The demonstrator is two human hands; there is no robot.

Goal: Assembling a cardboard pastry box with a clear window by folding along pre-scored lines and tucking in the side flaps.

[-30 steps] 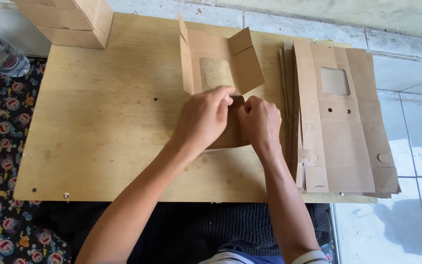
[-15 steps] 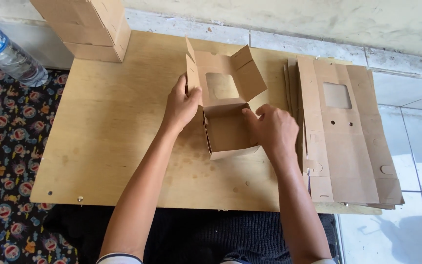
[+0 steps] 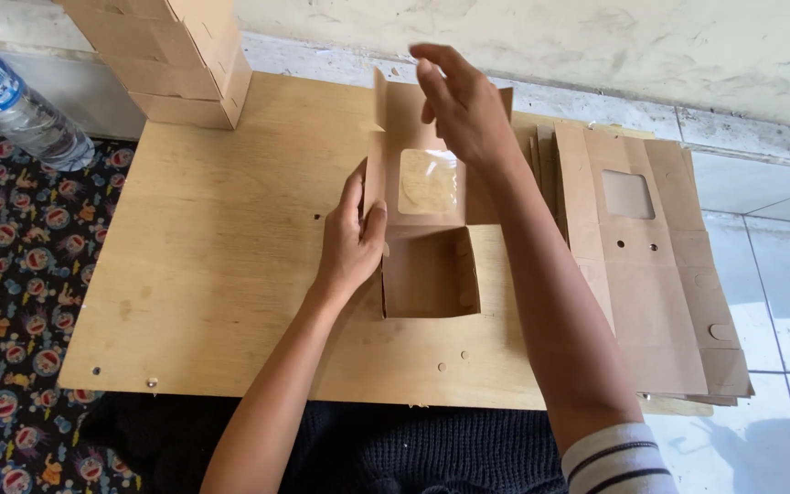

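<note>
Now the left hand (image 3: pixel 351 245) grips the left wall of the open box (image 3: pixel 430 273) at the board's (image 3: pixel 221 274) centre, while the right hand (image 3: pixel 464 110), fingers loose and holding nothing, hovers at twelve o'clock over the windowed lid (image 3: pixel 427 183). Closing it well probably means keeping that wall steady and pressing the lid down evenly, clear of the flat stack (image 3: pixel 651 265) at three o'clock.

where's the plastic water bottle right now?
In the head view, the clear plastic water bottle lies at the far left, on the patterned floor mat, just off the wooden board and left of the stacked brown cardboard boxes.
</note>
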